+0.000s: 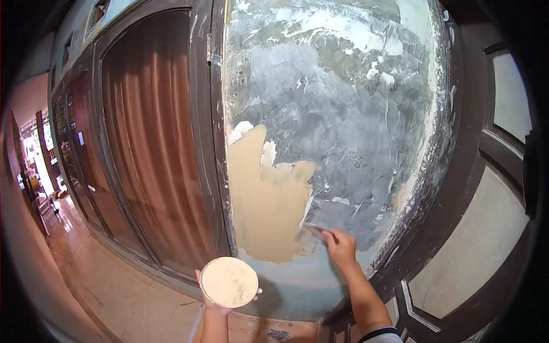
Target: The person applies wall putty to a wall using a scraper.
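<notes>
My left hand (215, 309) holds up a round tub of cream-coloured putty (230, 282) from below, its fingers curled around the sides. The paste inside has a rough, scooped surface. My right hand (341, 247) is closed around the handle of a putty knife (314, 227). The knife's blade meets the wall at the right edge of a tan putty patch (269, 200). That patch covers the lower left of a grey, mottled wall panel (360, 137), with ragged white and tan edges along its top.
A dark door frame (209, 143) borders the panel on the left, beside glass with a brown curtain (151, 154) behind it. On the right stands a dark door with pale panels (472, 246). Cardboard (271, 330) lies at the wall's foot, and a tiled floor (123, 274) runs leftward.
</notes>
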A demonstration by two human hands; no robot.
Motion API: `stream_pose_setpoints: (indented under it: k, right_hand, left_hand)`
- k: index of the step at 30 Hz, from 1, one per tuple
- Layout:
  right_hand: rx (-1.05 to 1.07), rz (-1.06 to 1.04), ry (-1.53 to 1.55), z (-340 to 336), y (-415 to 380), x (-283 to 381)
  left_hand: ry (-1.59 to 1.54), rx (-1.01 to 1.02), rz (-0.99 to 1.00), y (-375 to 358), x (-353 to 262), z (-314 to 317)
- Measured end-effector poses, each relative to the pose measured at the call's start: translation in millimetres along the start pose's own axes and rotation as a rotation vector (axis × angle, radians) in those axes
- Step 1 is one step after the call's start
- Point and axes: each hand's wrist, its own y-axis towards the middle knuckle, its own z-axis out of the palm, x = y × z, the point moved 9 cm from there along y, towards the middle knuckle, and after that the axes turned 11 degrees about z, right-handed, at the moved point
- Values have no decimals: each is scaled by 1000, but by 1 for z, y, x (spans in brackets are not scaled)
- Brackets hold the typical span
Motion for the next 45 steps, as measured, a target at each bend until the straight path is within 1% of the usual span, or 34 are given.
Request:
stream_pose_setpoints:
  k: [2,3,4,6,7,8,10,11,12,13,14,16,17,18,20,21,22,23,24,26,27,30,31,34,35,36,38,41,45]
  right_hand:
    - [153,-16,-19,24,-27,-8]
    - [147,-164,-15,39,-45,-9]
    - [146,-164,-17,48,-57,-25]
    - [379,-81,-259,84,-71,-36]
    - [328,-137,-306,85,-61,-35]
    - [326,-138,-306,83,-52,-39]
    - [140,-35,-168,36,-8,-5]
    - [143,-34,-171,24,2,7]
    - [75,-38,-64,6,11,17]
    - [6,-44,44,-10,15,24]
    - [8,-48,45,-14,15,27]
    - [95,-260,128,-18,6,54]
    - [221,-350,110,-19,0,72]
    - [223,-349,107,-26,-1,85]
    - [340,-597,63,-28,-22,123]
    - [339,-592,61,-33,-23,131]
    - [375,-667,27,-34,-30,141]
    - [410,-742,-7,-35,-37,149]
    - [407,-739,-10,-37,-37,153]
    - [439,-816,-15,-41,-45,160]
    - [465,-799,-47,-39,-46,158]
    - [469,-792,-101,-42,-46,158]
    - [468,-791,-102,-43,-46,157]
    - [480,-785,-112,-42,-47,155]
    - [477,-784,-98,-41,-48,153]
    - [474,-782,-84,-41,-48,153]
    - [433,-796,-76,-44,-48,156]
    - [443,-792,-99,-41,-49,154]
    - [409,-803,-56,-38,-51,154]
  left_hand:
    - [101,64,-8,1,-1,-2]
    - [54,8,5,1,1,-3]
    - [53,9,4,1,0,-6]
    - [135,48,-22,4,1,-13]
    - [135,51,-20,5,1,-14]
    - [120,59,-29,6,2,-14]
    - [99,64,-40,7,6,-13]
    - [138,39,-38,7,7,-14]
    - [179,15,-36,8,7,-14]
    - [126,-12,-2,10,10,-7]
    - [124,-12,2,15,13,-1]
    - [103,-39,21,21,16,4]
    - [227,3,13,24,16,0]
    - [225,2,13,28,17,1]
    - [199,-3,-28,38,24,8]
    - [224,-33,-19,42,25,5]
    - [280,8,-3,47,26,9]
    - [223,-1,-2,50,28,11]
    - [166,-9,0,53,31,15]
    - [117,12,-24,58,36,21]
    - [69,33,-43,60,40,26]
    - [78,19,-64,61,46,31]
    - [99,57,-76,63,48,31]
    - [76,26,-80,63,53,34]
    - [135,59,-80,66,53,29]
    - [135,57,-79,65,54,33]
    - [253,63,-45,65,56,41]
    - [220,71,-60,65,57,41]
    - [195,62,-76,66,60,40]
